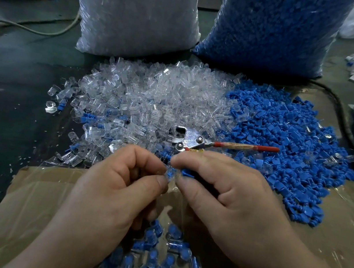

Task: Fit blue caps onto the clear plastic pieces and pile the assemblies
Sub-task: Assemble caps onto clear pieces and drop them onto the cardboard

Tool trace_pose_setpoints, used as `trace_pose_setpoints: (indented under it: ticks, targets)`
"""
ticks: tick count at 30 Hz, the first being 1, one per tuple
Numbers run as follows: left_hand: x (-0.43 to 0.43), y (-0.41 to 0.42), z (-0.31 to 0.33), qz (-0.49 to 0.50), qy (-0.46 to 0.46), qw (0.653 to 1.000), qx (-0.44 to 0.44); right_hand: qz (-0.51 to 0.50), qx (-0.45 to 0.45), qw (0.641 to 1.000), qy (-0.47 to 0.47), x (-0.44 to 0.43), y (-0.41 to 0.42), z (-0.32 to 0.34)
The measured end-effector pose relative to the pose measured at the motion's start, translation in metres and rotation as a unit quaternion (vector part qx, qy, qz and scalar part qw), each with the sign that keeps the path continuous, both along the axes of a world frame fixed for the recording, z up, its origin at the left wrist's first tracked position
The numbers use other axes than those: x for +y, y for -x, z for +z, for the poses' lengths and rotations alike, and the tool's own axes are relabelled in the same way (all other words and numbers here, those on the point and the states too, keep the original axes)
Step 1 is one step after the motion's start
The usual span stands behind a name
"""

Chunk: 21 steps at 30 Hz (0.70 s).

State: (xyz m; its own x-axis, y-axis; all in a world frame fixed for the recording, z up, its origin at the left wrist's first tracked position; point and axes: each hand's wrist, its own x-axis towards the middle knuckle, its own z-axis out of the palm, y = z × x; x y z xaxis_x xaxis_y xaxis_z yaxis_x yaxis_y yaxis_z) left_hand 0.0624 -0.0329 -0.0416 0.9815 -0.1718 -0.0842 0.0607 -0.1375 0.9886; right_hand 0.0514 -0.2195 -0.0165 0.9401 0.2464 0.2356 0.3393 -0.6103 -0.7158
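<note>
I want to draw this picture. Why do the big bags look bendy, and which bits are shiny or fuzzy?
Head view: the wide lens bows the edges, so the clear bag and blue bag lean outward; glare streaks their plastic and the taped cardboard; the pliers gleam; the corners are dim and smeared; the left hand and right hand shade the finished pile.
</note>
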Motion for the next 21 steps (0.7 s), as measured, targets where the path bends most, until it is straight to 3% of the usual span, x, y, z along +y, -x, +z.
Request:
trace_pose_setpoints:
  ticks: [5, 21]
  targets:
    - [-0.001, 0.0, 0.0, 0.008, 0.024, 1.0, 0.003, 0.03, -0.013, 0.997, 0.065, 0.003, 0.001, 0.0]
    - [-0.007, 0.004, 0.015, 0.006, 0.068, 0.997, 0.028, 0.06, -0.081, 0.994, 0.036, 0.004, 0.002, 0.0]
